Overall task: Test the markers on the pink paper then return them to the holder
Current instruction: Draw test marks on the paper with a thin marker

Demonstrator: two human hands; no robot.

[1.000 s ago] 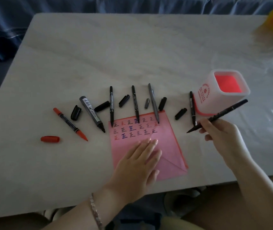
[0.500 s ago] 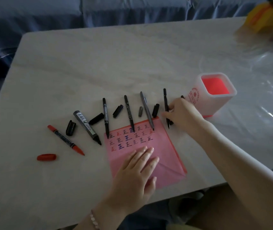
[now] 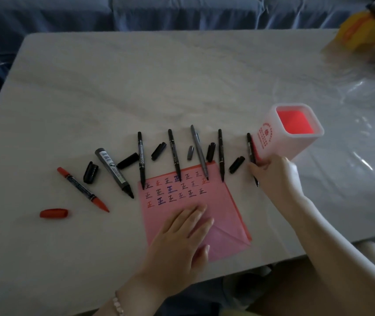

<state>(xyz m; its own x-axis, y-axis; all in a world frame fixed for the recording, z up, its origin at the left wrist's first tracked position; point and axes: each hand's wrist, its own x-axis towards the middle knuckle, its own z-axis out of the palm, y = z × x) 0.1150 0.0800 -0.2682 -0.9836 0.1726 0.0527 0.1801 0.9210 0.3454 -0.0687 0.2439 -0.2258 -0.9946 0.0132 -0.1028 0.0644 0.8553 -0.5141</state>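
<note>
The pink paper (image 3: 224, 209), marked with rows of test strokes, lies near the table's front edge. My left hand (image 3: 182, 242) presses flat on it, fingers apart. A white holder (image 3: 280, 144) with a red inside stands at the right and holds nothing that I can see. Beside it lies a thin black marker (image 3: 249, 147); the fingers of my right hand (image 3: 277, 176) curl around its lower half while it still rests on the table. Uncapped markers lie fanned out: a red one (image 3: 81, 189), a thick black one (image 3: 113, 172), a grey one (image 3: 199, 151) and three thin black ones (image 3: 221, 153).
Loose caps lie between the markers: a red cap (image 3: 53, 213) at the left and several black caps (image 3: 236, 164) along the row. A yellow object (image 3: 362, 33) and clear plastic sheet (image 3: 368, 106) sit at the far right. A blue sofa (image 3: 182, 12) runs behind the table.
My right hand laid the marker it held into the row above the paper, then moved right to the marker beside the holder. My left hand stayed on the paper.
</note>
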